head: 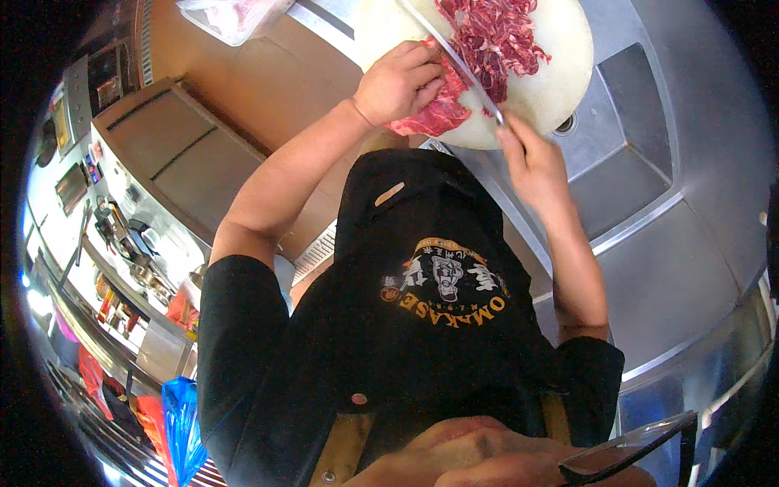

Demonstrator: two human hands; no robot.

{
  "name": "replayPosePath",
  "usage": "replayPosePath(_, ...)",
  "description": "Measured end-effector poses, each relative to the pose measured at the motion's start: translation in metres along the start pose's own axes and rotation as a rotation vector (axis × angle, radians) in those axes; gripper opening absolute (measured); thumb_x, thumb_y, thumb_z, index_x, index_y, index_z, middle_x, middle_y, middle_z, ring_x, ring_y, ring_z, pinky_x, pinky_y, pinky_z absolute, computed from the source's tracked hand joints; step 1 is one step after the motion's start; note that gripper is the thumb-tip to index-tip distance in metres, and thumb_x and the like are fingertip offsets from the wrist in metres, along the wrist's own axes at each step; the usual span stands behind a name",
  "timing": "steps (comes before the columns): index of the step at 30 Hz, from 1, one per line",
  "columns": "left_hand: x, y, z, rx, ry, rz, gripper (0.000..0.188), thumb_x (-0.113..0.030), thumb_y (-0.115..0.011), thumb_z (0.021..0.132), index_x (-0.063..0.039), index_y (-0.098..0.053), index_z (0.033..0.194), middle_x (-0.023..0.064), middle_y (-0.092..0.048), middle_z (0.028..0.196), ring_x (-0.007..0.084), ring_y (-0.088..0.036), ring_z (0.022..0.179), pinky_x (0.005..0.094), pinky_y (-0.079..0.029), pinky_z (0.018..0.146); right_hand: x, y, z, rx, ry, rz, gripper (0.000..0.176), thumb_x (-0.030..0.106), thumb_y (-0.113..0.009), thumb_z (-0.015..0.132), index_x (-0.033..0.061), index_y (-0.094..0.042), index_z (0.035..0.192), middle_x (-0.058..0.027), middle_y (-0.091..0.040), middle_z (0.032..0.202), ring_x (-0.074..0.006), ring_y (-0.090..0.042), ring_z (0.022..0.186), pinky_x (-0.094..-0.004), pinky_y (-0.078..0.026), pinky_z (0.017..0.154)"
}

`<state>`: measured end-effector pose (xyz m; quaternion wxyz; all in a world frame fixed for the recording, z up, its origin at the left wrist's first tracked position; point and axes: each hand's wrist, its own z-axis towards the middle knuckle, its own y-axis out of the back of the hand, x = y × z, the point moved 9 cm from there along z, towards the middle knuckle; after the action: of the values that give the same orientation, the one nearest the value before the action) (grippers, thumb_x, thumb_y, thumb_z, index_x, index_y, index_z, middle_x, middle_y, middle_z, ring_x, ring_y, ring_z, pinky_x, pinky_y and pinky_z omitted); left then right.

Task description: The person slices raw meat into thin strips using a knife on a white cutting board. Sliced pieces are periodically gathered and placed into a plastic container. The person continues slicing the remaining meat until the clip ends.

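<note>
A slab of raw red meat [447,111] lies on a round, off-white cutting board [563,76]. My left hand [401,82] rests on the slab with its fingers curled, holding it down. In my right hand [537,163] is the handle of a long-bladed knife [449,53]. Its blade runs diagonally across the board, along the slab's edge and close to my left fingertips. On the blade's other side sits a heap of sliced raw meat [490,39]. The far end of the blade leaves the picture at the top.
Beneath the board's right side is a stainless steel sink [633,173] with a drain [566,125]. Steel counter [675,262] continues nearer me. A clear plastic container [234,21] stands at upper left. A low cabinet [182,146] and a blue plastic bag [181,420] are to my left.
</note>
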<state>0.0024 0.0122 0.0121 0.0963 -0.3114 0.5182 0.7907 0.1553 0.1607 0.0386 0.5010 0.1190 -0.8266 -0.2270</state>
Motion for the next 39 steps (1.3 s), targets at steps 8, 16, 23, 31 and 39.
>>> replayPosePath(8,-0.001,0.000,0.002,-0.023,-0.014,0.004,0.016,-0.013,-0.077,0.084,-0.008,-0.076,0.100,0.0074,-0.068,0.109,0.0293,-0.065,0.104,0.0384,-0.057,0.091,-0.019,-0.007,-0.030,0.051,-0.097,-0.035,0.034,0.032,-0.063,0.107,0.0148,-0.067,0.136,-0.0216,-0.074,0.093,-0.0433,-0.073,0.086,-0.0483,-0.057,0.071)
replayPosePath(16,0.004,-0.001,0.002,0.085,-0.013,-0.071,0.023,-0.010,-0.077,0.087,-0.005,-0.075,0.109,0.0123,-0.068,0.118,0.0347,-0.064,0.113,0.0440,-0.055,0.098,0.031,-0.020,0.108,-0.202,0.164,-0.047,0.037,0.035,-0.065,0.107,0.0095,-0.070,0.133,-0.0216,-0.076,0.104,-0.0388,-0.075,0.091,-0.0438,-0.058,0.079)
replayPosePath(23,-0.001,0.002,-0.001,0.000,-0.018,-0.014,0.018,-0.014,-0.077,0.085,-0.008,-0.075,0.103,0.0086,-0.067,0.109,0.0312,-0.064,0.107,0.0402,-0.054,0.096,0.004,0.001,-0.011,0.024,-0.037,-0.003,0.035,0.030,-0.062,0.107,0.0127,-0.067,0.138,-0.0210,-0.075,0.102,-0.0424,-0.074,0.092,-0.0437,-0.058,0.076)
replayPosePath(31,-0.003,0.003,0.000,-0.015,-0.042,-0.021,0.016,-0.012,-0.077,0.083,-0.008,-0.075,0.099,0.0079,-0.067,0.108,0.0298,-0.064,0.105,0.0408,-0.055,0.094,-0.012,-0.007,-0.028,0.045,-0.075,-0.018,0.034,0.029,-0.062,0.108,0.0146,-0.066,0.138,-0.0215,-0.074,0.099,-0.0439,-0.073,0.090,-0.0464,-0.057,0.073)
replayPosePath(39,-0.006,0.005,0.001,0.021,-0.032,-0.009,0.019,-0.012,-0.077,0.084,-0.008,-0.076,0.103,0.0096,-0.067,0.111,0.0314,-0.064,0.107,0.0428,-0.053,0.097,0.025,-0.029,0.094,-0.230,0.182,0.001,0.034,0.040,-0.056,0.109,0.0162,-0.071,0.129,-0.0218,-0.074,0.099,-0.0448,-0.072,0.089,-0.0490,-0.056,0.075)
